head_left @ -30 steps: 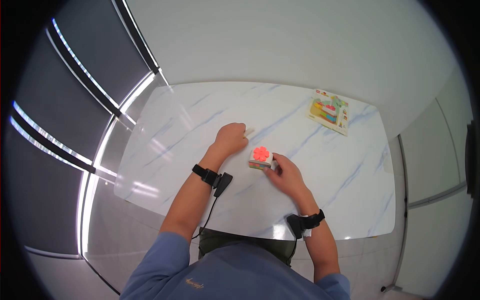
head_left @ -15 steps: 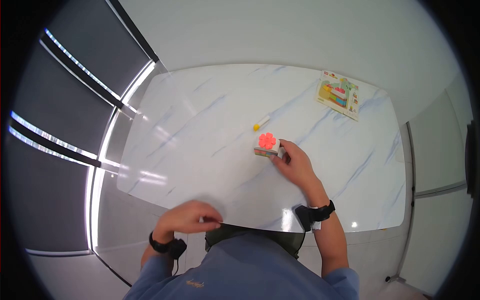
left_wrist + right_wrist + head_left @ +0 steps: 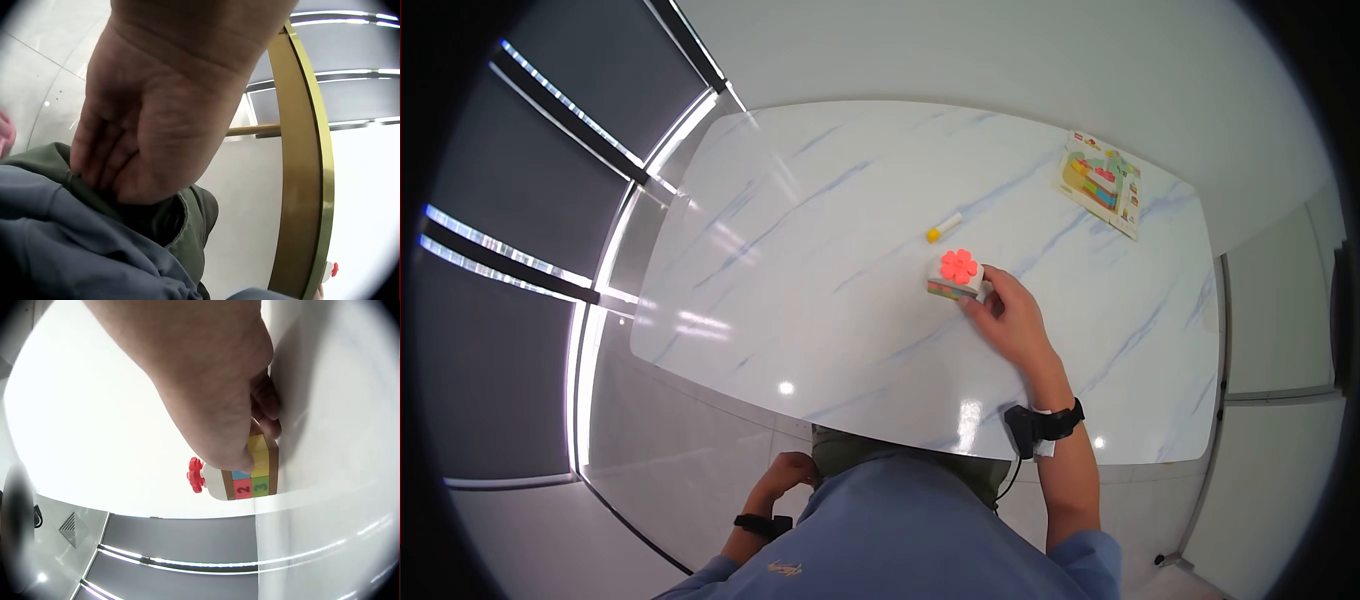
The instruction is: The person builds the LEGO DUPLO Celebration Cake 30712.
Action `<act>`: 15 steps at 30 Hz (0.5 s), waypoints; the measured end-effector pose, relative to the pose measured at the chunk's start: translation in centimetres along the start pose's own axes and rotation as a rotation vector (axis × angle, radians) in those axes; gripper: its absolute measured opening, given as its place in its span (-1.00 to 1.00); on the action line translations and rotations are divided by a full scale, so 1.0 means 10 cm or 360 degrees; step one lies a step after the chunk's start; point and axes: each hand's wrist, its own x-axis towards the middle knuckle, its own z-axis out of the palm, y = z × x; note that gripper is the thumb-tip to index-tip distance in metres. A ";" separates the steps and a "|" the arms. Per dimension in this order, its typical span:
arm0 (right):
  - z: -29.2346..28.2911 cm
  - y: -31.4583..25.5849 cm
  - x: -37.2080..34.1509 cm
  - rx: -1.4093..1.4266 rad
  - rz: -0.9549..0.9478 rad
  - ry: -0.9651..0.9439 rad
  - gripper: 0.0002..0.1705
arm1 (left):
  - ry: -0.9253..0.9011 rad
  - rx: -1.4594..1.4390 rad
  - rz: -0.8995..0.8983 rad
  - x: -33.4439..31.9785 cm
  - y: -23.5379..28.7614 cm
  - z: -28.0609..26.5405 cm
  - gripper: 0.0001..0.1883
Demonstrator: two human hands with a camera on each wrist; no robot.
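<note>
A small toy cake (image 3: 945, 289) built of blocks, with a red-pink flower (image 3: 960, 266) on its white top, sits on the table. My right hand (image 3: 1018, 320) grips it from the right, thumb near the front and fingers behind. Coloured squares with numbers such as 2 and 3 (image 3: 251, 487) show on its side in the right wrist view. Down by my lap, my left hand (image 3: 788, 472) is beside the green trousers (image 3: 201, 215). Its fingers are loosely curled at the pocket in the left wrist view, with nothing visible in them; the fingertips are partly hidden.
Just beyond the cake lies a white stick with a yellow end (image 3: 944, 228). A flat picture-covered package (image 3: 1100, 186) lies at the table's far right. The marbled table (image 3: 820, 260) has a rounded edge; a wall stands behind it.
My left hand has let go of the white and yellow stick, leaving it on the table, and drawn back to my lap. The right hand keeps hold of the cake.
</note>
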 end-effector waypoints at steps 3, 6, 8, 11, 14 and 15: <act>0.01 0.01 -0.01 0.0006 -0.0013 0.0009 -0.47 | -0.0069 -0.0307 -0.0128 -0.11 0.12 0.00 -0.77; 0.02 0.05 -0.01 0.0018 -0.0039 0.0024 -0.46 | -0.0153 -0.0516 -0.0210 -0.15 0.17 0.00 -0.74; 0.03 0.05 -0.01 0.0031 -0.0042 0.0028 -0.45 | -0.0210 -0.0610 -0.0204 -0.15 0.13 -0.01 -0.72; 0.03 0.07 0.00 0.0027 -0.0050 0.0034 -0.45 | -0.0123 -0.0710 -0.0335 -0.21 0.23 0.05 -0.68; 0.04 0.08 -0.01 0.0009 -0.0068 0.0047 -0.44 | -0.0138 -0.0829 -0.0279 -0.13 -0.02 0.00 -0.63; 0.04 0.08 0.00 0.0000 -0.0077 0.0057 -0.44 | -0.0141 -0.0927 -0.0286 -0.09 -0.12 0.00 -0.62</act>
